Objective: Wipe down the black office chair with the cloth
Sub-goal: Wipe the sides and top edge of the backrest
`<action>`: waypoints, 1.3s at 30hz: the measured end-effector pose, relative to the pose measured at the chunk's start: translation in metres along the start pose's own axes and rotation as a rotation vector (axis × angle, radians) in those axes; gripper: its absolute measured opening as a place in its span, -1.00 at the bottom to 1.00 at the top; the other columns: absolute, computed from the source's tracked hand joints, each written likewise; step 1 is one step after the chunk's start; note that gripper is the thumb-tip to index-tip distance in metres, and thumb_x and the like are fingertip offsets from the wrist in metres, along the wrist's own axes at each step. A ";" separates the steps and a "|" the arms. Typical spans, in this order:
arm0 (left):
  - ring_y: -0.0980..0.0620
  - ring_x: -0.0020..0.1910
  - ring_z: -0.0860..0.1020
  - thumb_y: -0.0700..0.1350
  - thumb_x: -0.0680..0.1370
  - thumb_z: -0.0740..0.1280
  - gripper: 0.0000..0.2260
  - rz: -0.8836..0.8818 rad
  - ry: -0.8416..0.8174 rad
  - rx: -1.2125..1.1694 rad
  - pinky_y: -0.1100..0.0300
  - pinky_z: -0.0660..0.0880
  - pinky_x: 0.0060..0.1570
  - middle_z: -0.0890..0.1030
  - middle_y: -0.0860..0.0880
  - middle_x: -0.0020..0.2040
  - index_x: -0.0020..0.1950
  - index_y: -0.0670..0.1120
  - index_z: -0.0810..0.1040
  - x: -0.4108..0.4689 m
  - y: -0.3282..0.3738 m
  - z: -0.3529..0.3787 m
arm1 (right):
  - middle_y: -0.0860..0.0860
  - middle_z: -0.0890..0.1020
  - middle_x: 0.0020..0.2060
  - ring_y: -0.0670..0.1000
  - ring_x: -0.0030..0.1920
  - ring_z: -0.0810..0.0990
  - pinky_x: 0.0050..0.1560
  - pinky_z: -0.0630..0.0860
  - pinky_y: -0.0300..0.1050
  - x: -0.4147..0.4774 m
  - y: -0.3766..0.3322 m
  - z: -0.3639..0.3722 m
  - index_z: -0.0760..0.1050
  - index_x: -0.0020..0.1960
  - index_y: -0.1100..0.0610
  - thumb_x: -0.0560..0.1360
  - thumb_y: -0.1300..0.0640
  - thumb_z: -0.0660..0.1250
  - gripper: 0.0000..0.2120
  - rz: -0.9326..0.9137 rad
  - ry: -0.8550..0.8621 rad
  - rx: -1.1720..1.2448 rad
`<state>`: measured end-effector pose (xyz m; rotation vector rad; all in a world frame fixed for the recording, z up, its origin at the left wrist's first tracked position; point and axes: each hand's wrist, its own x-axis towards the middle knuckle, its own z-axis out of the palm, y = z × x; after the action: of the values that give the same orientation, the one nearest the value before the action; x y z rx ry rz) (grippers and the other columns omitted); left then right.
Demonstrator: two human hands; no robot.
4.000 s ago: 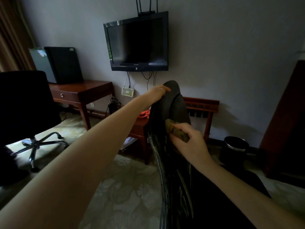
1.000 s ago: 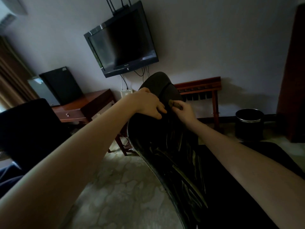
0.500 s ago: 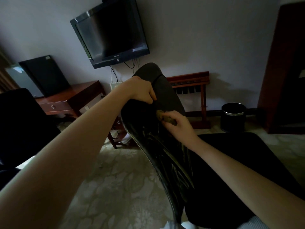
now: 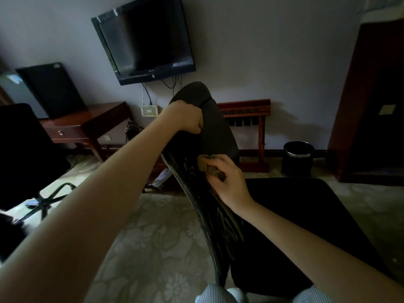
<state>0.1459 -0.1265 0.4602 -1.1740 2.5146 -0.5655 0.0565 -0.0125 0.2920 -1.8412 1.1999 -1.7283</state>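
Black office chair (image 4: 218,136) — directly ahead, backrest edge-on; its upper edge is gripped by the left hand (image 4: 188,119), likely for steadying, while the cloth (image 4: 207,166) — bunched in the right hand (image 4: 227,180) — is pressed against the back.

My left hand (image 4: 189,119) tops the black office chair (image 4: 217,136); right hand (image 4: 229,182), lower, holds the brown cloth (image 4: 204,164) against it.
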 end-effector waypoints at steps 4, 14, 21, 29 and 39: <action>0.02 0.01 0.56 -0.03 0.58 0.18 -0.74 0.002 0.006 0.009 0.15 0.39 0.08 0.62 -0.01 0.08 0.17 -0.03 0.58 0.002 0.003 -0.001 | -0.09 0.49 -0.01 -0.10 0.04 0.49 0.05 0.35 -0.48 0.030 0.018 -0.003 0.57 0.13 0.22 0.44 0.39 0.32 -0.72 0.074 0.031 -0.025; 0.03 0.05 0.53 -0.03 0.59 0.16 -0.74 0.040 0.052 -0.001 0.13 0.23 0.20 0.60 0.00 0.11 0.17 -0.02 0.58 0.007 -0.001 0.000 | 0.03 0.50 -0.20 0.00 -0.18 0.50 -0.17 0.43 -0.10 0.078 0.090 -0.018 0.39 -0.09 0.10 0.56 0.20 0.26 -0.93 0.572 -0.050 0.066; 0.04 0.23 0.43 -0.03 0.59 0.17 -0.71 0.042 0.014 0.045 0.02 0.11 0.36 0.50 0.08 0.25 0.30 0.09 0.47 0.007 -0.002 0.000 | 0.01 0.50 -0.30 -0.05 -0.31 0.50 -0.27 0.42 -0.17 0.051 0.081 -0.020 0.40 -0.17 0.04 0.53 0.24 0.30 -0.84 0.482 -0.122 0.063; 0.02 0.27 0.39 0.03 0.60 0.15 -0.68 0.046 -0.042 0.124 -0.02 0.10 0.38 0.46 0.09 0.31 0.36 0.17 0.37 0.006 -0.002 0.002 | -0.08 0.47 -0.25 -0.19 -0.29 0.48 -0.21 0.37 -0.25 0.010 0.042 -0.021 0.47 -0.18 -0.08 0.47 0.28 0.35 -0.75 0.284 -0.176 0.075; 0.02 0.47 0.15 0.16 0.62 0.01 -0.62 0.216 -0.271 0.260 -0.12 0.04 0.41 0.21 0.12 0.49 0.45 0.22 0.21 0.013 0.008 0.003 | -0.07 0.52 -0.04 -0.11 -0.01 0.53 0.01 0.42 -0.26 0.003 0.047 -0.016 0.48 0.05 0.02 0.49 0.24 0.32 -0.81 0.117 -0.150 0.049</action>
<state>0.1332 -0.1325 0.4526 -0.8129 2.2219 -0.6089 0.0251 -0.0374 0.2623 -1.7994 1.1704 -1.5157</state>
